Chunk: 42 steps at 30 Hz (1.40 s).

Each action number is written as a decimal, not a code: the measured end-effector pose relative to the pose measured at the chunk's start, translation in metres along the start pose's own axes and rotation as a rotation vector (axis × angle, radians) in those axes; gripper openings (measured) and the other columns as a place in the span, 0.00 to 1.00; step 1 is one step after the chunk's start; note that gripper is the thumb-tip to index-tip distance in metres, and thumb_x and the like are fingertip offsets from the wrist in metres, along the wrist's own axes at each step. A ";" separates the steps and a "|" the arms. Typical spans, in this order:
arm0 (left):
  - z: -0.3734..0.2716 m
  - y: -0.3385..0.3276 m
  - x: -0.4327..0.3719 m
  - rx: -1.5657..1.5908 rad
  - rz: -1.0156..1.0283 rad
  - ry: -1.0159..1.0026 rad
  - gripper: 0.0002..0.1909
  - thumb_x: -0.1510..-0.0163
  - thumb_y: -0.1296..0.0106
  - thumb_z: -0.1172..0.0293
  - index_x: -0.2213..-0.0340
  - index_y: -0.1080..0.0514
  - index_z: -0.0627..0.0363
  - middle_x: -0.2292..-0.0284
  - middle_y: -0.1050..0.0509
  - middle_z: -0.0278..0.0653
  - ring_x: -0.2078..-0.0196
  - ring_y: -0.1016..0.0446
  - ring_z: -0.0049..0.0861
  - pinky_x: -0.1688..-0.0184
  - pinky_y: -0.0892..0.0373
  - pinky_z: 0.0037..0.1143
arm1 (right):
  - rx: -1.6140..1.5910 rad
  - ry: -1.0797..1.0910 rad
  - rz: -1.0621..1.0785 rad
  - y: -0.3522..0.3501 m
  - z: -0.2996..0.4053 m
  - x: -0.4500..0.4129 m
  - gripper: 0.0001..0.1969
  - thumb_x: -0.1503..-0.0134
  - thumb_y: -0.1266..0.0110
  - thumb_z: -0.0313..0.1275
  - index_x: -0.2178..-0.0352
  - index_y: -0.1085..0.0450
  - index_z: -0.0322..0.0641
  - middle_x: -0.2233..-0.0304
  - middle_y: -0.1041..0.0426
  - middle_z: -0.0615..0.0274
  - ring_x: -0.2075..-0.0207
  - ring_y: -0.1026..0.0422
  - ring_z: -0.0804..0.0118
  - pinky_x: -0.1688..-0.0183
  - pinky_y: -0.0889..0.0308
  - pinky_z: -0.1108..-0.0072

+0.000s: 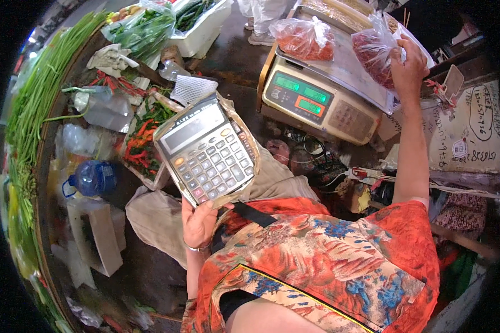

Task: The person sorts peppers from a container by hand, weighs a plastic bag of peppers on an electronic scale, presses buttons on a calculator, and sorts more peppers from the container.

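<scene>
My left hand (200, 222) grips the lower end of a large desktop calculator (211, 160), its keys facing up and a clear wrapping around its sides. At the upper right, my right hand (410, 62) has its fingers on the gathered top of a clear plastic bag (368, 58) of dark red food. That bag is at the right side of an electronic weighing scale (271, 102), whose green and orange displays are lit. A second knotted bag (306, 43), holding orange-red food, lies on the scale's metal pan (346, 62).
Long green vegetable stems (37, 100) line the left. Red and green chillies (143, 145) fill a box beside the calculator. A blue plastic jug (95, 178) stands below. Behind is a white foam box (204, 35) of vegetables. A cardboard sheet (462, 133) bearing handwriting is at right, near cables (379, 175).
</scene>
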<state>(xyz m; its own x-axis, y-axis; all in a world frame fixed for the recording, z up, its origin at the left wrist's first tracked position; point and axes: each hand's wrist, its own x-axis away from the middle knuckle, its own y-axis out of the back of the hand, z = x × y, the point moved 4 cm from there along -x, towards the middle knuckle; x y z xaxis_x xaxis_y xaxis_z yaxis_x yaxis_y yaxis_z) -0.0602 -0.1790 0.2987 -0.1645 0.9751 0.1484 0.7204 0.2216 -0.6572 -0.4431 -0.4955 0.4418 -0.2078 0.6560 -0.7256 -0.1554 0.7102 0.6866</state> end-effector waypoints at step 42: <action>0.000 0.004 -0.002 0.116 -0.045 -0.160 0.37 0.48 0.54 0.80 0.40 0.55 0.56 0.43 0.42 0.42 0.41 0.41 0.34 0.40 0.43 0.36 | -1.122 0.617 0.569 0.056 0.311 0.158 0.20 0.58 0.41 0.31 0.59 0.27 0.50 0.44 0.40 0.53 0.43 0.46 0.49 0.44 0.52 0.63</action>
<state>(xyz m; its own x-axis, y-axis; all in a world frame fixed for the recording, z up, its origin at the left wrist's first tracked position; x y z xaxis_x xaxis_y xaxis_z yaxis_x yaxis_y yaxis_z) -0.0573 -0.1798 0.2957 -0.3063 0.9496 0.0665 0.6292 0.2544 -0.7345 -0.1842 -0.2724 0.3515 -0.8426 0.3565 -0.4036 -0.5260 -0.3836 0.7591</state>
